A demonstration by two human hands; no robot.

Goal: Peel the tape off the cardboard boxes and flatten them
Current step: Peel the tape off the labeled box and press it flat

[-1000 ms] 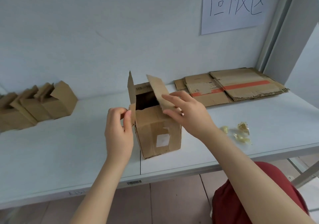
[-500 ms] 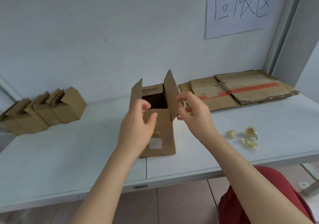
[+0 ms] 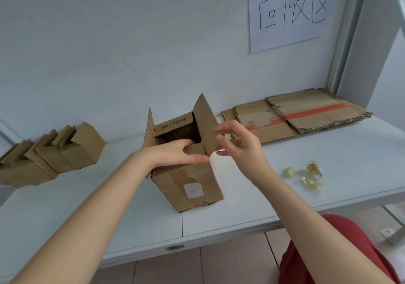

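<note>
A small brown cardboard box [image 3: 192, 187] stands upright in the middle of the white table [image 3: 65, 218], its top flaps open and a white label on its near face. My left hand [image 3: 175, 154] grips the box's near top edge, with the fingers inside over the near flap and the thumb along the outside. My right hand [image 3: 238, 143] holds the upright right flap [image 3: 205, 124] between fingers and thumb. Crumpled balls of yellowish peeled tape [image 3: 311, 174] lie on the table to the right.
Several opened small cardboard boxes [image 3: 52, 152] sit in a row at the left by the wall. Flattened cardboard sheets [image 3: 306, 113] lie stacked at the back right under a paper sign [image 3: 291, 12]. A red garment [image 3: 328, 253] shows below the table edge.
The left hand has moved from the box's left flap over the near top edge and into the opening. The right flap has swung upright, with the right hand still on it.
</note>
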